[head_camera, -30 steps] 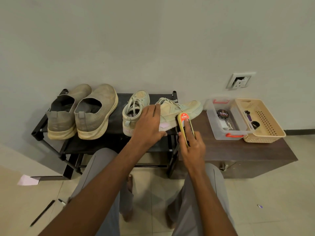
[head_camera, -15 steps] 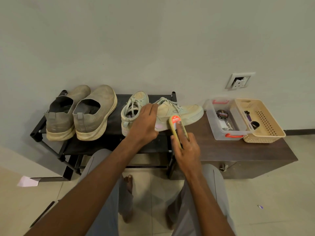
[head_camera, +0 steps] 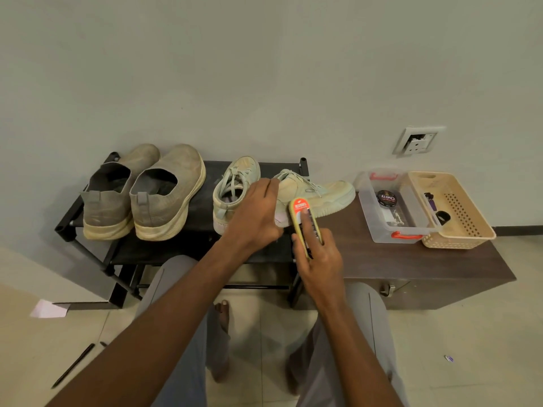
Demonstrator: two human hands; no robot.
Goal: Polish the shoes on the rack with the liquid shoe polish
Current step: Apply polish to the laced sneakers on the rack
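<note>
A pale green laced sneaker [head_camera: 320,193] lies turned sideways, its toe over the brown bench. My left hand [head_camera: 255,215] grips its heel end and holds it steady. My right hand [head_camera: 318,254] holds the yellow liquid polish applicator [head_camera: 302,218] with its red top against the sneaker's side, the forefinger laid along it. The second green sneaker [head_camera: 235,186] stands on the black rack [head_camera: 73,221] just left of my left hand. Two grey slip-on shoes [head_camera: 141,195] stand at the rack's left end.
A clear plastic box [head_camera: 390,230] with a black polish tin [head_camera: 386,198] and a beige basket [head_camera: 458,227] sit on the brown bench [head_camera: 411,259] at the right. A wall socket [head_camera: 417,141] is above them. My knees are below the rack; a pen and paper lie on the floor.
My right hand slid the applicator left along the sneaker's side, then back a little to the right. My left hand stays on the sneaker's heel.
</note>
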